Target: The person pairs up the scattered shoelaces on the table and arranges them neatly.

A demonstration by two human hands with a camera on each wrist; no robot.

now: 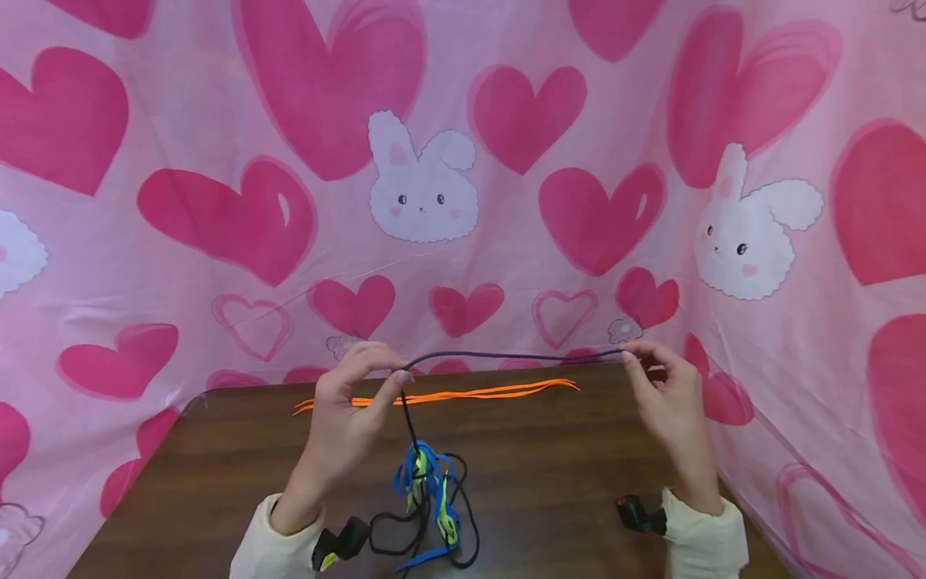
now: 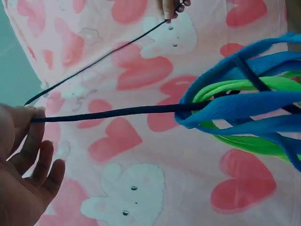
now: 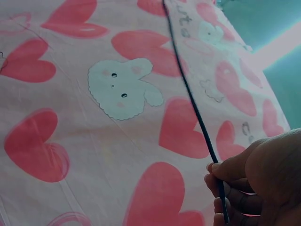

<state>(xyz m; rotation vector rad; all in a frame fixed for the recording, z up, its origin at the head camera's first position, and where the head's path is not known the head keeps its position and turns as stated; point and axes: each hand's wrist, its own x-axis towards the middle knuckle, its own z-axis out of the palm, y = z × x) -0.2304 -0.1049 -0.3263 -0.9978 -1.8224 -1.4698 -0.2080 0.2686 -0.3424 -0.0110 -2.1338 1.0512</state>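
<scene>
Cream sleeves (image 1: 271, 540); left hand (image 1: 342, 422), right hand (image 1: 669, 402) pinch dark cord (image 1: 499, 355) above wooden table (image 1: 557, 474); pink cloth backdrop (image 1: 506, 241).

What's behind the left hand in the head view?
Behind the left hand: orange laces on the wooden table, pink cloth beyond. The laces show on both sides and through its grip; the stretch covered by the hand itself can't be seen.
</scene>
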